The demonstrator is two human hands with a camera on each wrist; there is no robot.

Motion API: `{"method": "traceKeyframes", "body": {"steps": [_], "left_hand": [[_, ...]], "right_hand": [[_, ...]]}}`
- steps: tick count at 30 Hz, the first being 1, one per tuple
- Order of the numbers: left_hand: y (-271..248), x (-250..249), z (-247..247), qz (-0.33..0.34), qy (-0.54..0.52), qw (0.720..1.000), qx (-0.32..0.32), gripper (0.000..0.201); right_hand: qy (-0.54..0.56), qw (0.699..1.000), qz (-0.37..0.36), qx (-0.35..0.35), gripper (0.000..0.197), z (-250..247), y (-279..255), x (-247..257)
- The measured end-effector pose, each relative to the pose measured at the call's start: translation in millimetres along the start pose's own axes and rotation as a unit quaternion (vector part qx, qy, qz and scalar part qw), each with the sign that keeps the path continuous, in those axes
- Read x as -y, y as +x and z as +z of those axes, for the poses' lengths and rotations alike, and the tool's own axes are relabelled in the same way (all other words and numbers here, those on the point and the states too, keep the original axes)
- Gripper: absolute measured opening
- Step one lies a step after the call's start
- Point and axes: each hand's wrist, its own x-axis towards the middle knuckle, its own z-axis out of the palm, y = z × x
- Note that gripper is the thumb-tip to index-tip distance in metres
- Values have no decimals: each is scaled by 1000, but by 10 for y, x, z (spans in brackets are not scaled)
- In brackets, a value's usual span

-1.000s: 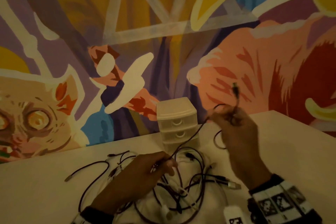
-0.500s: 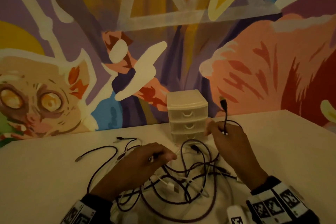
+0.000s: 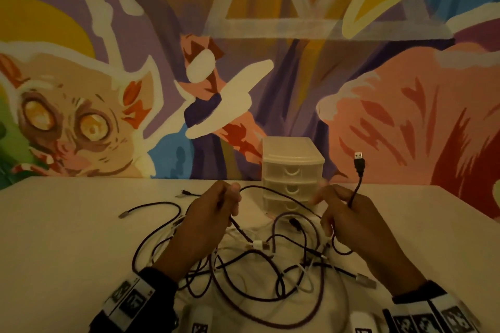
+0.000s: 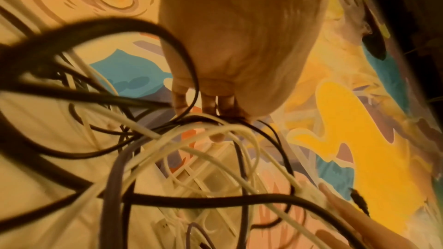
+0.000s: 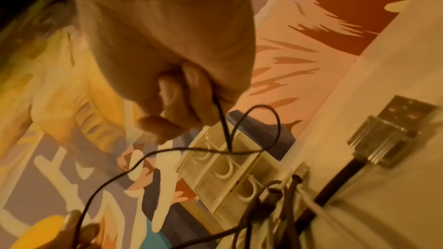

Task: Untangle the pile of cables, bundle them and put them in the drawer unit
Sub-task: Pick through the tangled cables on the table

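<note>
Both hands are lifted a little above the table [image 3: 81, 224], each with a thin black cable [image 3: 273, 190] caught in it. The right hand [image 3: 349, 213] has its fingers curled round the cable just below a USB plug [image 3: 359, 163], which stands up past the knuckles; the wrist view shows the cord pinched inside the fist. The left hand [image 3: 213, 211] pinches the same cable further along, so a slack span runs between them in front of the drawer unit [image 3: 292, 170].

The task looks to be at its start. One cable is being worked free, yet most of the pile of cables [image 3: 257, 265] lies knotted on the table under and between the wrists: dark cords looped through white ones, several plugs sticking out. Nothing is bundled, and all three drawers of the unit appear closed, with nothing visibly stored; their fronts are too dim to be sure.

A dark cable with a silver plug [image 3: 151, 211] trails off to the left. Behind the table is a painted mural wall [image 3: 81, 121]. What stands in the way is the tangle itself: the held cable seems to dip back into loops near the right wrist, so pulling hard would likely tighten them.
</note>
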Motion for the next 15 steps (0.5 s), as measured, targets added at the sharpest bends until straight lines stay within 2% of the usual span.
{"method": "traceKeyframes", "body": {"steps": [2, 4, 6, 11, 13, 15], "left_hand": [[-37, -42, 54, 12, -17, 999, 48, 26], [-70, -98, 105, 26, -2, 997, 74, 21], [-96, -132, 126, 40, 8, 995, 96, 15], [-150, -153, 120, 53, 2, 982, 180, 8], [-153, -154, 120, 45, 3, 983, 180, 11], [-134, -133, 114, 42, 27, 986, 161, 12]], "right_hand": [[-6, 998, 1, 69, 49, 84, -70, 60], [7, 988, 6, 152, 42, 205, -154, 121], [39, 985, 3, 170, 36, 304, -176, 106], [55, 997, -11, 52, 35, 437, -143, -45], [77, 997, -14, 28, 35, 461, -161, 12], [126, 991, -23, -50, 32, 349, -102, 69]]}}
